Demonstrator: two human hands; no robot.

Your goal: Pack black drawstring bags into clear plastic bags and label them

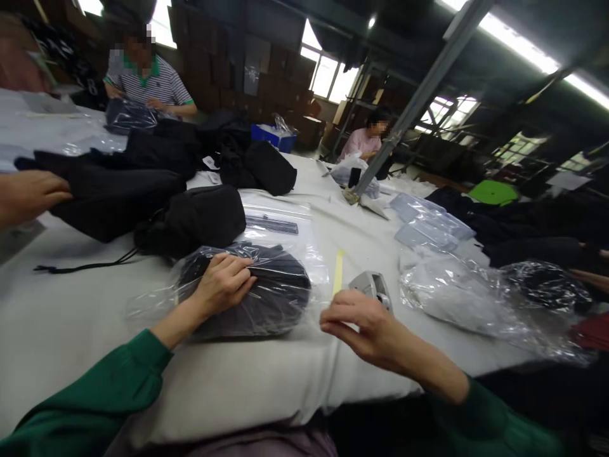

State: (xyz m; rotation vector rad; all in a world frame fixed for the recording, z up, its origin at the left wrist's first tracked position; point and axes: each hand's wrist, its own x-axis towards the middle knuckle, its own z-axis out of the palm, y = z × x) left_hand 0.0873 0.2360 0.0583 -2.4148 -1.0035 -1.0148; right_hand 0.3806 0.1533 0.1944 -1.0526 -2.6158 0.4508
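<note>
A clear plastic bag [320, 254] with a dark folded item [280, 285] inside lies flat before me. My left hand [226, 279] presses on top of it, fingers curled and gripping the plastic and the bundle. Just past the bag's right end is my right hand [364, 320], thumb and fingertips pinched together. What sits in that pinch, if anything, is too small to make out. Behind the right hand stands a grey tape dispenser [373, 283], partly covered by it. A yellow strip [339, 271] lies on the white tabletop beside the dispenser.
Black drawstring pouches [204, 219] are heaped at the left, where another person's hand [33, 195] touches one. Clear bags [447, 298] lie at the right. A slanted metal post [419, 95] rises from the table [266, 374]. Two co-workers sit farther back.
</note>
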